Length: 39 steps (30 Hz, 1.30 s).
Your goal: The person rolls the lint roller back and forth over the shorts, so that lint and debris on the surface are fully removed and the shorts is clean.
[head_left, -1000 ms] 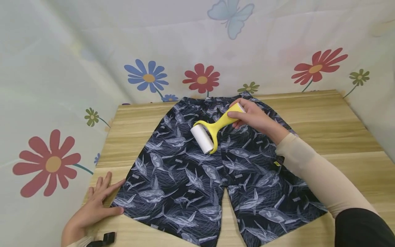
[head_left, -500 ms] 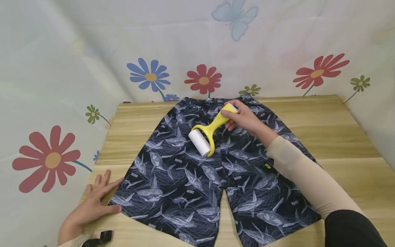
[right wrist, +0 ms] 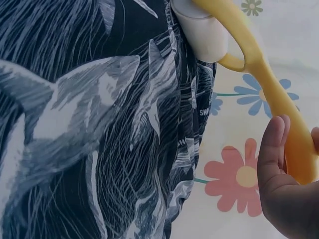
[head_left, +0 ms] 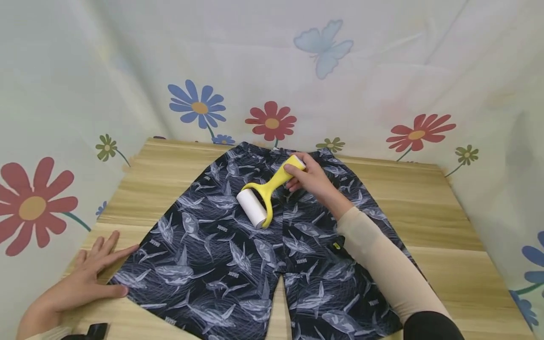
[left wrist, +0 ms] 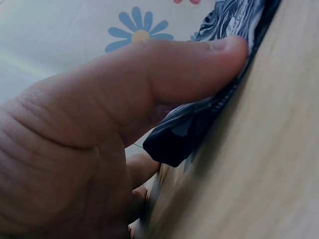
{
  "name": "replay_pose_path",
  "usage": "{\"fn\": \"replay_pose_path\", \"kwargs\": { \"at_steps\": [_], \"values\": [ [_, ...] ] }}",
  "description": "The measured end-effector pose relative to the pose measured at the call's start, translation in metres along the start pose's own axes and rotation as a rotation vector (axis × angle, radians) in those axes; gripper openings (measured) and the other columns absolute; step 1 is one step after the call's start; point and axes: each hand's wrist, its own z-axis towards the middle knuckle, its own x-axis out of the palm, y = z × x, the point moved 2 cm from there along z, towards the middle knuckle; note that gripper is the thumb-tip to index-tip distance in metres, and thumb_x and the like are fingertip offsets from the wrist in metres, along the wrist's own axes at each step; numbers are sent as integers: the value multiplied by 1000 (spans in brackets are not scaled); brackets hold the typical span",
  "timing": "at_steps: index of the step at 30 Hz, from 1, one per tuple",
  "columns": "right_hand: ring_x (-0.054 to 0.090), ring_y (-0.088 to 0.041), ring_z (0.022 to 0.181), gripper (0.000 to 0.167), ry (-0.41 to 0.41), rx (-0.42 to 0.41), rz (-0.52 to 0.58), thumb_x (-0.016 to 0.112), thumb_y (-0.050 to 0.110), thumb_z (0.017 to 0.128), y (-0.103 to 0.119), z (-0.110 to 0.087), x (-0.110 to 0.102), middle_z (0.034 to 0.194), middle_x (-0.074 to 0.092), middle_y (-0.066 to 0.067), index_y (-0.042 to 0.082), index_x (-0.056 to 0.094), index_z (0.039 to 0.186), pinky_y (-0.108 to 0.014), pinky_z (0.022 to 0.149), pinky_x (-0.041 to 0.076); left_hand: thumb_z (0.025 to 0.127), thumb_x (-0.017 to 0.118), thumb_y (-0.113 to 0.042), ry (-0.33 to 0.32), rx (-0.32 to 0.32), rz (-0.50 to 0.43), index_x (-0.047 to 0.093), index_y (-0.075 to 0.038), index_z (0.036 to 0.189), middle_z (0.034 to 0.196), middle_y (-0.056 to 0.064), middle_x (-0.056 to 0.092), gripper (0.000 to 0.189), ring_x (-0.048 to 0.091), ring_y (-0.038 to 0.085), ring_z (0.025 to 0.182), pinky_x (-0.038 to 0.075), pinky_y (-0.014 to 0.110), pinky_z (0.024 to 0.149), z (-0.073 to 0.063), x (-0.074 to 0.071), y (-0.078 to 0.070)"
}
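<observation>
Dark shorts (head_left: 221, 245) printed with sharks lie spread on the table, waistband at the far edge. My right hand (head_left: 312, 177) grips the yellow handle of a lint roller (head_left: 251, 208), thumb on top. The white roll rests on the upper middle of the shorts, as the right wrist view also shows the roller (right wrist: 209, 37) against the fabric. My left hand (head_left: 87, 278) lies spread at the lower left corner of the shorts. Its thumb (left wrist: 199, 69) and index fingertip rest on the fabric edge, the other fingers straight on the wood.
The table (head_left: 425, 208) is wood-grained. A pale flowered curtain (head_left: 365, 89) hangs along its back and both sides. A black strap (head_left: 97, 330) sits at the left wrist.
The head view has tilted and turned, so everything sits further left and lower. Roller and hands keep nearly the same places on the shorts, with the left hand still at the corner.
</observation>
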Motion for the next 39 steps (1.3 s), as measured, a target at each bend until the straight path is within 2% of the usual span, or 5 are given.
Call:
{"fn": "replay_pose_path", "kwargs": {
  "at_steps": [3, 7, 15, 25, 39],
  "values": [
    [71, -45, 93, 60, 2, 11, 23, 64, 27, 107, -3, 1, 10, 115, 66, -22, 9, 38, 157, -42, 79, 64, 84, 87, -17, 5, 15, 27, 40, -19, 164, 174, 20, -12, 93, -30, 45, 154, -37, 69, 105, -2, -9, 3],
    [71, -47, 93, 58, 11, 19, 20, 64, 26, 107, -4, 1, 14, 112, 66, -22, 9, 38, 157, -44, 79, 64, 85, 87, -18, 19, 18, 23, 38, -20, 165, 174, 24, -11, 94, -29, 51, 152, -36, 70, 104, -1, -7, 4],
    [72, -23, 77, 55, 57, 9, 13, 63, 24, 108, 2, 7, 26, 114, 66, -22, 4, 40, 153, -37, 74, 64, 84, 87, -21, 4, -8, 30, 38, -22, 165, 174, 27, -9, 95, -26, 56, 151, -33, 73, 106, 0, 0, -1],
    [70, -25, 79, 56, 69, 30, 35, 63, 24, 108, 2, 4, 41, 114, 64, -21, 4, 39, 155, -36, 74, 63, 85, 87, -23, 26, -55, 3, 40, -21, 164, 173, 27, -8, 93, -25, 58, 151, -33, 73, 106, 0, -7, -7],
    [71, -26, 77, 55, 103, 26, 16, 64, 24, 107, 4, 7, 64, 119, 64, -22, 4, 41, 153, -38, 74, 64, 84, 88, -21, 23, -51, -13, 40, -20, 163, 174, 27, -9, 93, -26, 58, 151, -33, 73, 106, 0, -7, -6]
  ]
}}
